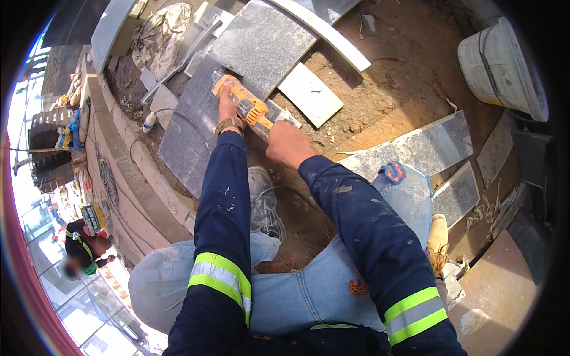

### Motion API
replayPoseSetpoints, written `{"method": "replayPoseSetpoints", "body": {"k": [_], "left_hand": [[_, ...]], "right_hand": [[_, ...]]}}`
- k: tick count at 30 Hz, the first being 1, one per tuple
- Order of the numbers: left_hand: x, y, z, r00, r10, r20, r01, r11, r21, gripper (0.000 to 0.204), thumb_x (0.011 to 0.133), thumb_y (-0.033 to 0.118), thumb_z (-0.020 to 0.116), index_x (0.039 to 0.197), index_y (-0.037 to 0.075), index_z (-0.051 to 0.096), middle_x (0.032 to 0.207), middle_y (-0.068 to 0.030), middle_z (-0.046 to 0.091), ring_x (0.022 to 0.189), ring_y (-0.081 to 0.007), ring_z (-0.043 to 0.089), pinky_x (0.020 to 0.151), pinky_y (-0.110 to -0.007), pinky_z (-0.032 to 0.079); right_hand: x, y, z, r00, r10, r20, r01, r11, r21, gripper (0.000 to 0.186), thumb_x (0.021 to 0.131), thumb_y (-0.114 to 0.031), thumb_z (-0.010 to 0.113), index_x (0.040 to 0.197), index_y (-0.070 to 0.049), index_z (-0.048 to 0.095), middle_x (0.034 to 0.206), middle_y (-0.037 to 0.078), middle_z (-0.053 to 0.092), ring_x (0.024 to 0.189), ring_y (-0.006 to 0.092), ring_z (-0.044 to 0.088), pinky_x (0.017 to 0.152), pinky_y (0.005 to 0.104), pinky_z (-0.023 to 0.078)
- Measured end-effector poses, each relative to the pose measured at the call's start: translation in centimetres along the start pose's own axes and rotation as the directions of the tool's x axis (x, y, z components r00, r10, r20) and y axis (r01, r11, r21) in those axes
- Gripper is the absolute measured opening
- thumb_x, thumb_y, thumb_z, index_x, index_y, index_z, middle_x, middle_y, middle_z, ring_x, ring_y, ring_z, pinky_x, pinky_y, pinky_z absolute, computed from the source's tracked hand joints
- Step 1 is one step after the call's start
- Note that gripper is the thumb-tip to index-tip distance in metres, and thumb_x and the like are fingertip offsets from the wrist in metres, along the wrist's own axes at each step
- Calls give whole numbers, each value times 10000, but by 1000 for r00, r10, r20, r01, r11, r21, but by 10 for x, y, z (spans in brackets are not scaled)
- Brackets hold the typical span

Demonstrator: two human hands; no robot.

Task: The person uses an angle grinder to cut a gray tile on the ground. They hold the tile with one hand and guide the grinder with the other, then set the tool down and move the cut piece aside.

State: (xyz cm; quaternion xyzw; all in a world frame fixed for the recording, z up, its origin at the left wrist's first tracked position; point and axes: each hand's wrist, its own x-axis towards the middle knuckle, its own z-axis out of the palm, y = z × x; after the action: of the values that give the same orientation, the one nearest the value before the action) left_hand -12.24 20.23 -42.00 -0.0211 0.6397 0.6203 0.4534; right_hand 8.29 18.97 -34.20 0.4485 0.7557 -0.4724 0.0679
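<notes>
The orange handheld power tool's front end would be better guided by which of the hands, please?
Left, I'd judge: the left hand grips the orange handheld power tool near its front end, over the dark grey stone slab, while the right hand holds its rear.

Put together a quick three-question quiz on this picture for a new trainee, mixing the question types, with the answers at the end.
1. Multiple choice: the left hand and right hand both hold (a) a trowel, (b) an orange power tool, (c) a hammer.
2. True or false: the white bucket is at the lower left of the picture.
3. Fill in: the hand nearer the tool's front end is the ____ hand.

Key: 1. b; 2. false, it is at the upper right; 3. left.
</notes>
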Motion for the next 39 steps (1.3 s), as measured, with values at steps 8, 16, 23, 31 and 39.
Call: {"method": "replayPoseSetpoints", "body": {"k": [8,16,23,31,39], "left_hand": [[1,-5,0,999,39,-23,-40,998,-51,523,899,485,584,1200,58,569,997,-134,662,821,-299,679,727,-448,575],[35,-17,-28,994,72,81,-67,996,-63,619,915,505,536,1272,5,462,988,-293,630,829,-436,667,733,-541,568],[28,-23,-22,997,47,64,-42,996,-79,625,911,513,543,1267,5,465,971,-284,632,820,-438,668,734,-551,565],[17,-24,-14,998,43,50,-39,996,-75,549,907,469,583,1231,27,543,1021,-164,651,835,-324,672,744,-452,563],[25,-25,-26,993,79,92,-73,995,-68,606,920,516,534,1257,16,477,953,-277,641,793,-430,668,719,-538,568]], "right_hand": [[1,0,0,999,29,34,-29,1000,-8,334,735,-154,721,1016,22,682,1053,203,693,1000,336,680,847,387,551],[-5,-1,-1,998,-48,31,48,999,13,321,739,-105,649,999,84,630,1025,274,671,980,400,664,845,441,537],[-11,6,1,998,-57,4,57,998,33,320,727,-95,637,985,93,628,998,291,667,953,410,667,829,443,539],[-10,15,8,998,-51,-22,51,998,26,289,729,-93,629,951,93,637,987,281,669,939,412,667,817,448,540],[-20,10,3,998,-61,10,61,998,11,285,740,-96,630,958,88,635,991,281,668,945,406,668,822,444,543]]}}
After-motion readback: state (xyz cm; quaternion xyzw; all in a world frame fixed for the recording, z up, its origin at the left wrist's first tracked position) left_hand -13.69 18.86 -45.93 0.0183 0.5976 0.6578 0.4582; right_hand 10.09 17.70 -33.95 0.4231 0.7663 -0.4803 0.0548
